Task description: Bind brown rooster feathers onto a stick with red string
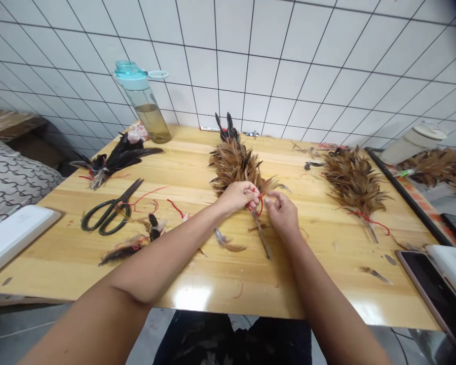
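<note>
Brown feather bundle (233,167) sits at upper middle of the frame on a wooden table (197,284), its stem (261,235) angling down toward the person. Left hand (237,197) clasps the bundle's base, fingers curled; right hand (283,213) pinches red thread (259,203) there. Black-handled scissors (108,210) lie center left; another bundle (355,182) lies right.

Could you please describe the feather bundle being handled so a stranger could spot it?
On the wooden table, the brown feather bundle with black tips is held by left hand and right hand. Red thread marks its quills; the similar bundle rightward lies untouched.
</note>
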### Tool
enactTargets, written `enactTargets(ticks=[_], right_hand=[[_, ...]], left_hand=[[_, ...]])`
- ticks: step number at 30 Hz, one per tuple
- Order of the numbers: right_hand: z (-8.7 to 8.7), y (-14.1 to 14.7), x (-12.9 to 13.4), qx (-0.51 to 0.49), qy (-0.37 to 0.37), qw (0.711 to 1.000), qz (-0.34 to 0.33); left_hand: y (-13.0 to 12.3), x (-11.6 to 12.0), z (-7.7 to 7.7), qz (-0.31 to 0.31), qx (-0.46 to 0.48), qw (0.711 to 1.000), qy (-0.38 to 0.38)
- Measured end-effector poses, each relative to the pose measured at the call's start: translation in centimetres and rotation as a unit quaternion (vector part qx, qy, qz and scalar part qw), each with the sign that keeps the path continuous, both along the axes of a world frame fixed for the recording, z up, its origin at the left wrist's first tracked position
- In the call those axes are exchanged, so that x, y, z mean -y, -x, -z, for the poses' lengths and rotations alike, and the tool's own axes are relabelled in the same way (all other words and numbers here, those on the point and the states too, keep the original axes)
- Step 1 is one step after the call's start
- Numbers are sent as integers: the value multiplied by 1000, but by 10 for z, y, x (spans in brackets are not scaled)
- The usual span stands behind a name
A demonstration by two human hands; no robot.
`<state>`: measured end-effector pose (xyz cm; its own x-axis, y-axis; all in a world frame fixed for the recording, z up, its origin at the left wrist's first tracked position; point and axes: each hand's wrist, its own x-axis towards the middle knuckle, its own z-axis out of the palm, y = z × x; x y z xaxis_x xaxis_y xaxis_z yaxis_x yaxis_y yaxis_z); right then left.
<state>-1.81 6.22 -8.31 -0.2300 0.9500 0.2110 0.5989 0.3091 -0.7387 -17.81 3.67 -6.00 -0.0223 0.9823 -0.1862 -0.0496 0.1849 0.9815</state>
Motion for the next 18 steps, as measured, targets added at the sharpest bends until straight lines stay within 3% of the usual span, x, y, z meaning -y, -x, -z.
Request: enactTargets(ticks=[6, 12, 18], right_hand=[[2, 15, 2, -8, 8, 1000, -6], [-7, 21, 11, 126, -125, 983, 38], [-5, 19, 16, 232, -196, 953, 5]], left_hand=[[0, -1, 0, 11, -11, 1000, -2], [-2, 0, -6, 11, 11, 1000, 18], [2, -2, -4, 9, 88, 995, 51]])
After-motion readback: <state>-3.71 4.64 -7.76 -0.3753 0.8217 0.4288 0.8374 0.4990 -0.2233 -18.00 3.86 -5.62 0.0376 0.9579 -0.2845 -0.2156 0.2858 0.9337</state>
